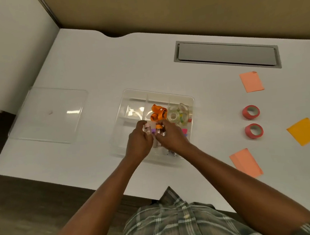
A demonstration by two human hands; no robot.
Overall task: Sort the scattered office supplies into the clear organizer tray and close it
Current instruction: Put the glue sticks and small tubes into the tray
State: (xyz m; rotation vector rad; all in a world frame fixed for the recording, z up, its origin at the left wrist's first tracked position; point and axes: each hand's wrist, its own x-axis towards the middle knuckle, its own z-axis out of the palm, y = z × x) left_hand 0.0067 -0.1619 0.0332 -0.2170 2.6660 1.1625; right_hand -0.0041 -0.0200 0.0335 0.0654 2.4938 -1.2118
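Note:
The clear organizer tray (128,93) sits mid-desk with orange tape dispensers (158,113) in its middle compartment and clear tape rolls (178,114) at its right. Both hands hover over the tray's front middle section. My left hand (138,143) grips a small clear bottle with a pink cap (147,126). My right hand (170,136) grips a similar bottle with an orange cap (159,128). A purple piece (153,130) shows between them. The tray's clear lid (46,114) lies flat at the left.
Two red tape rolls (251,112) (254,131) lie to the right of the tray. Orange sticky-note pads (251,82) (246,163) and a yellow-orange pad (304,131) lie around them. A grey cable hatch (226,54) is set in the desk's back.

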